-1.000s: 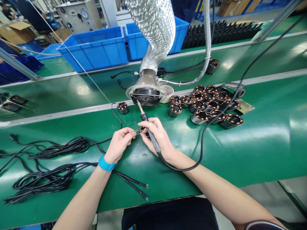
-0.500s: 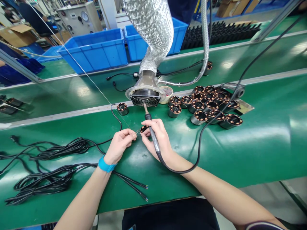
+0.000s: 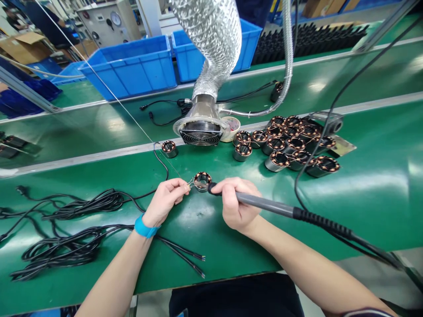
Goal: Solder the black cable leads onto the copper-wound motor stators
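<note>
Soldering iron held at a copper-wound ring on a green tabletop

Thin wires just beside the ring are pinched in the fingertips of the left hand; the iron is gripped by the closed right hand, its tip directed at the ring, though contact cannot be told; further wound rings are grouped to the right

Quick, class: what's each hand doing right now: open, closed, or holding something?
Left hand: closed, pinching thin wires between thumb and fingers.
Right hand: closed, holding the soldering iron by its handle.
</note>
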### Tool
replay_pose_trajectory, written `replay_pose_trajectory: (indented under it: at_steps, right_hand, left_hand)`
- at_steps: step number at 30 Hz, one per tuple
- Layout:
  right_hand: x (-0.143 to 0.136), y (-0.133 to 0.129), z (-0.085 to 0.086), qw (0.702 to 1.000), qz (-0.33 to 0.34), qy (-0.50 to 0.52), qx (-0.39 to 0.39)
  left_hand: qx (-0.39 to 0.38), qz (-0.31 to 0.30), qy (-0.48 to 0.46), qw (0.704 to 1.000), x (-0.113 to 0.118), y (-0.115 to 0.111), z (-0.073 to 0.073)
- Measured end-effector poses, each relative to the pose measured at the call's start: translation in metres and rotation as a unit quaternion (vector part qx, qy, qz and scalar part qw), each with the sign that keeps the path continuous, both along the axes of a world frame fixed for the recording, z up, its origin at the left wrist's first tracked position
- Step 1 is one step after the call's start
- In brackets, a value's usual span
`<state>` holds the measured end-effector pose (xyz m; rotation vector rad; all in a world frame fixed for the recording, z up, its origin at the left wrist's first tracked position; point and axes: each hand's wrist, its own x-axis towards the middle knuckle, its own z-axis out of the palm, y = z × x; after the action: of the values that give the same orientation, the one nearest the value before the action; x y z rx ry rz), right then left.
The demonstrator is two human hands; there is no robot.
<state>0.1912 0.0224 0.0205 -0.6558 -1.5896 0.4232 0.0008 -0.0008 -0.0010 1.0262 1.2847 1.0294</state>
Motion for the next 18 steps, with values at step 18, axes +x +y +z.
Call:
replay_pose_trajectory:
  at_steps: [18]
  right_hand:
    - [-0.0069,0.0009,-0.0073,0.998,0.040,-0.037,-0.018]
  left_hand:
    - [0.002,0.005,-0.005,1.000,0.0010,-0.0028,0.0017]
